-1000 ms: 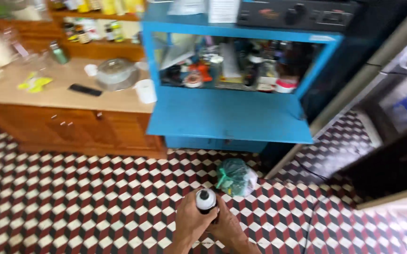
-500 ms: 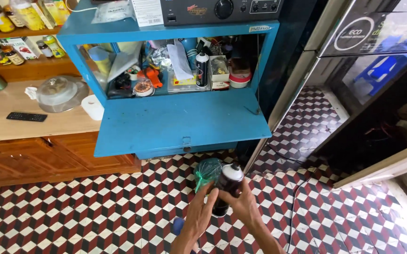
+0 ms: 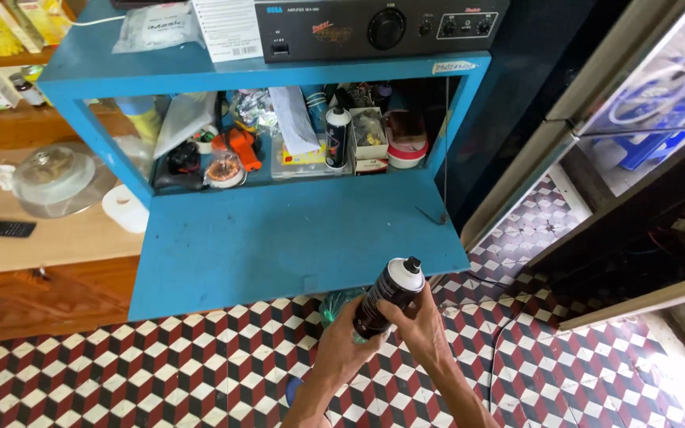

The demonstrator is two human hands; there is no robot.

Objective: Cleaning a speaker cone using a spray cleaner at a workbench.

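Closer now, the blue cabinet (image 3: 279, 246) fills the upper frame, and the black spray can (image 3: 387, 296) sits higher at lower centre. Left hand (image 3: 348, 342) and right hand (image 3: 424, 329) both wrap it, cap on, above the tiled floor (image 3: 120, 372).

We have one view, worn on the head, looking steeply down and forward: hands close below, the blue cabinet (image 3: 279, 238) just beyond, the tiled floor (image 3: 120, 372) underneath.

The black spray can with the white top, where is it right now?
In the head view the black spray can sits low and centre, held between the left hand and right hand, just below the blue cabinet's open flap.
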